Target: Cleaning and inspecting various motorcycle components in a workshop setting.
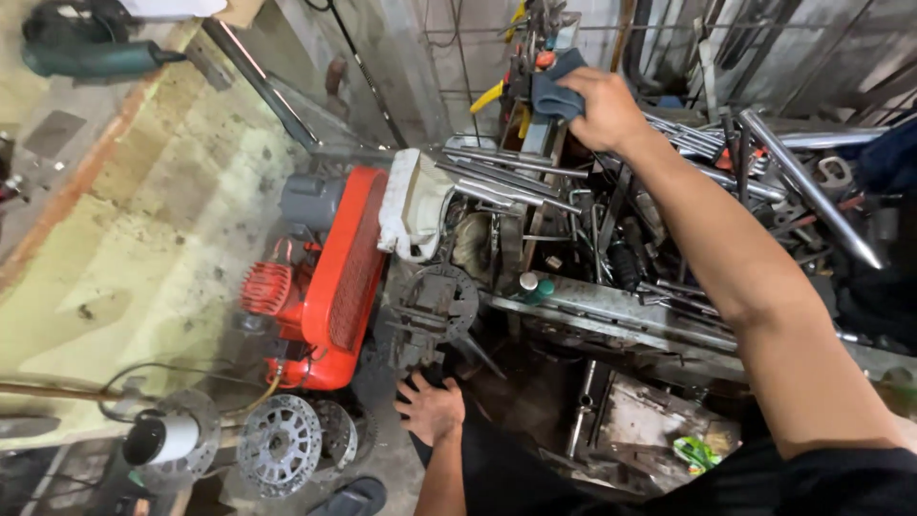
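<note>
- Crowding the far right of the scene, a heap of metal rods and tubes point(516, 177) lies across a cluttered workbench point(621, 311), with more pipes point(812, 186) slanting over the pile at the right edge.
- At the left of the bench stands a red air compressor point(339, 277) with a grey motor point(308, 203) on its far end; a dirty white jug point(413, 205) rests against its top, just beside the rod ends.
- On the near floor to the left lie a silver brake disc point(279, 445) and a white spool point(162, 438) on another disc, and a dark sandal point(349, 499) sits at the near edge.
- A worn sprocket-like wheel point(435, 304) leans between the compressor and the bench, right above the lower hand.
- The right hand point(604, 110) reaches far over the rod heap, its fingers curled tight around a dark blue cloth point(554, 88) pressed against an upright metal piece at the far side of the bench.
- The left hand point(430, 406) is low and near, fingers spread wide and flat on dark, greasy parts under the bench edge; it grips nothing.
- Under the bench on the right, an open metal tray point(659, 420) holds grime and a scrap of green wrapper point(697, 451).
- A small green-capped bottle point(533, 287) stands on the bench's near ledge.
</note>
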